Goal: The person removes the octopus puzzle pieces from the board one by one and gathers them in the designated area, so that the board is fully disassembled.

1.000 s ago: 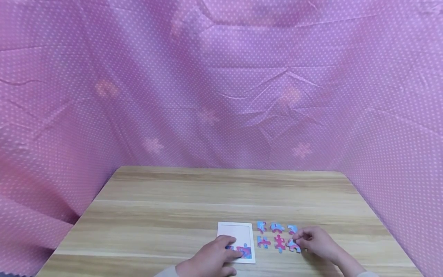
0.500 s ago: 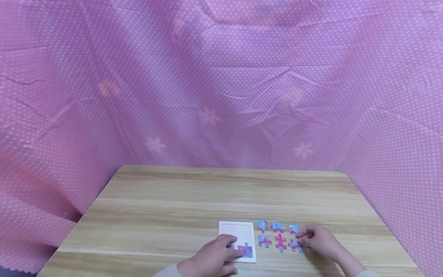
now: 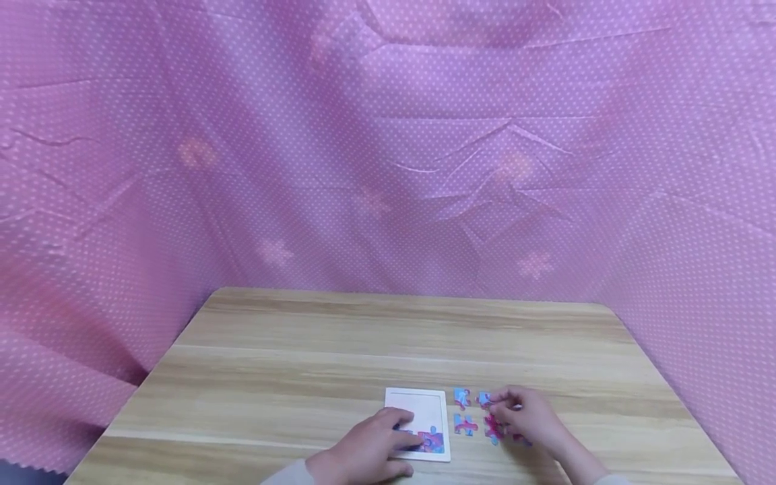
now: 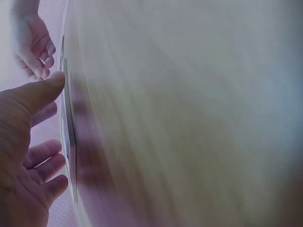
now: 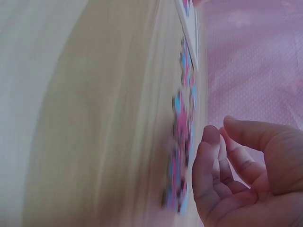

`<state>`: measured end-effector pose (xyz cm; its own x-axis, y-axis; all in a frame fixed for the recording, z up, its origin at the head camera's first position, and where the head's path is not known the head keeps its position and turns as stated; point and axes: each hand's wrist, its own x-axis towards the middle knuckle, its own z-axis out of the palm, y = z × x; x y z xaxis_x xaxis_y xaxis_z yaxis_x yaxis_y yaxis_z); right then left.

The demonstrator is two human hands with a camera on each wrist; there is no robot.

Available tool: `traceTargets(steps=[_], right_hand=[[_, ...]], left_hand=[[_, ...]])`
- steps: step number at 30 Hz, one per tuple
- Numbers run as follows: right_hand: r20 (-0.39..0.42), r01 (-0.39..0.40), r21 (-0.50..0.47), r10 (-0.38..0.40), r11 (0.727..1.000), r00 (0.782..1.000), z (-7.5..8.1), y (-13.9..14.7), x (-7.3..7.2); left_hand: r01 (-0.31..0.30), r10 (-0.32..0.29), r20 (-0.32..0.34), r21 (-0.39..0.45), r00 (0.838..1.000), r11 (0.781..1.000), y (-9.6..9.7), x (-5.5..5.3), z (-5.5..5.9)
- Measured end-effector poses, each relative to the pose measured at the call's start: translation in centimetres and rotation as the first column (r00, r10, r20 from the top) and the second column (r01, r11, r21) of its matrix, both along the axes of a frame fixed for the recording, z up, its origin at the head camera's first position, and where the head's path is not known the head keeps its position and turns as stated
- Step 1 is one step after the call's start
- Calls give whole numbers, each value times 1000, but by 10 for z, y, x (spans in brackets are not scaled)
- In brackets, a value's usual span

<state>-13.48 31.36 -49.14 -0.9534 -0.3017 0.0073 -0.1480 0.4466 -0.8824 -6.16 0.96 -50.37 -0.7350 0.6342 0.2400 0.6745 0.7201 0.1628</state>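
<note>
My left hand (image 3: 370,446) rests over the lower left of a white puzzle tray (image 3: 447,421), fingers spread and fairly straight. Joined pink-and-blue puzzle pieces (image 3: 432,441) show along the tray's lower edge, partly under the fingers. In the left wrist view the tray (image 4: 71,130) appears edge-on beside the left hand (image 4: 23,127). My right hand (image 3: 532,419) hovers over the loose jigsaw pieces. Its thumb and fingers are loosely bent, and in the right wrist view nothing shows between the fingertips of the right hand (image 5: 246,175). It hides the upper right piece.
Loose jigsaw pieces lie right of the tray in two rows: an upper left piece (image 3: 462,398), an upper middle piece (image 3: 484,399), a lower left piece (image 3: 465,425) and a pink piece (image 3: 493,429). The wooden table (image 3: 339,350) meets a pink dotted cloth (image 3: 388,202) behind.
My right hand has moved left from the right-hand pieces to above the middle ones. The lower right piece shifted slightly earlier under its fingers. My left hand stays on the tray.
</note>
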Motion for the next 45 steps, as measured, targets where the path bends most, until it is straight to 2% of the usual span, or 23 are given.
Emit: traceTargets(steps=[5, 8, 14, 20, 23, 26, 30, 37, 45], right_hand=[[-2, 9, -26, -9, 1000, 1000, -2, -19, 4], [2, -26, -52, 27, 998, 1000, -2, -29, 6], [40, -137, -126, 143, 983, 989, 0, -54, 13], [0, -198, -100, 199, 975, 980, 1, -84, 20], [5, -220, -105, 222, 970, 975, 1, -97, 25], [32, -237, -125, 242, 964, 970, 1, -107, 29], [41, -248, -116, 254, 962, 966, 0, -116, 34], [14, -259, -45, 260, 965, 965, -2, -125, 40], [-23, -268, 23, 269, 963, 963, -3, -128, 38]], left_hand=[[-46, 46, 68, 2, 997, 999, -9, 0, 2], [-67, 66, 90, 6, 994, 998, -17, 0, 3], [-93, 92, 58, 19, 994, 995, -32, 0, 0], [-98, 97, 63, 21, 993, 995, -39, -2, 0], [-89, 87, 58, 29, 994, 996, -42, -2, 2], [-79, 78, 26, 44, 997, 996, -43, -2, 1], [-78, 78, 18, 50, 997, 996, -45, -3, 1], [-73, 73, 6, 44, 997, 996, -46, -5, -1], [-86, 85, 25, 32, 996, 996, -45, -7, -1]])
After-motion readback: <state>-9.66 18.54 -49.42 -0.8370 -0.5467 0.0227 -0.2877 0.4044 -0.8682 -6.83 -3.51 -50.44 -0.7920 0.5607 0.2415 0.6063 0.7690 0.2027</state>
